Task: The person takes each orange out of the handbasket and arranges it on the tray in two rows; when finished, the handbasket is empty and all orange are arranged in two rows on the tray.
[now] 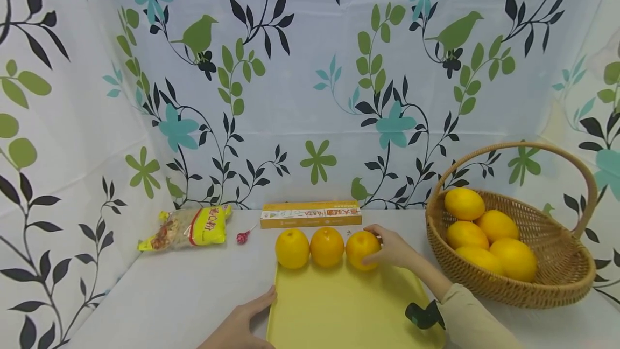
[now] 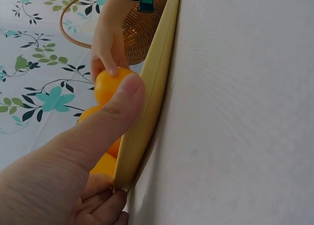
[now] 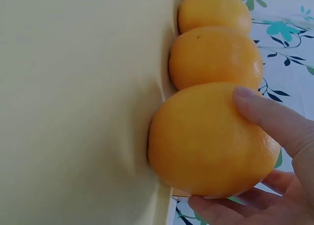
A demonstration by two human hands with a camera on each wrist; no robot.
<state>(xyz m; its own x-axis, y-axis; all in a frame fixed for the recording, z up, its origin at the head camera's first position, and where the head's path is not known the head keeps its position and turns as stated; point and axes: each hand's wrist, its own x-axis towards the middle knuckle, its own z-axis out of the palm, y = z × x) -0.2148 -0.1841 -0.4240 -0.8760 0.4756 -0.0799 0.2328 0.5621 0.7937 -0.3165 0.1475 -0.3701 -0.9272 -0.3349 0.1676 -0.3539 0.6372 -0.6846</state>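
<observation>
We saw the right hand (image 1: pixel 396 250) holding an orange (image 1: pixel 359 251), the rightmost of three, its thumb on the near side and its fingers curled behind, partly hidden by the fruit. The left hand (image 1: pixel 240 323), cut off by the lower border, touched the tray's left edge with thumb and fingers spread apart. The middle orange (image 1: pixel 326 247) and left orange (image 1: pixel 293 249) stood in a row with the held one at the far edge of the yellow tray (image 1: pixel 339 306); they covered that rim, so we could not tell whether they sat inside it, and its near end ran out of view. Behind them lay a pasta box (image 1: pixel 311 216); leftward we made out a lollipop (image 1: pixel 242 238) and a plastic food bag (image 1: pixel 210 225), its print hard to read. On the right, a wicker basket (image 1: pixel 562 252) held more oranges (image 1: pixel 514 259), some overlapping others.
</observation>
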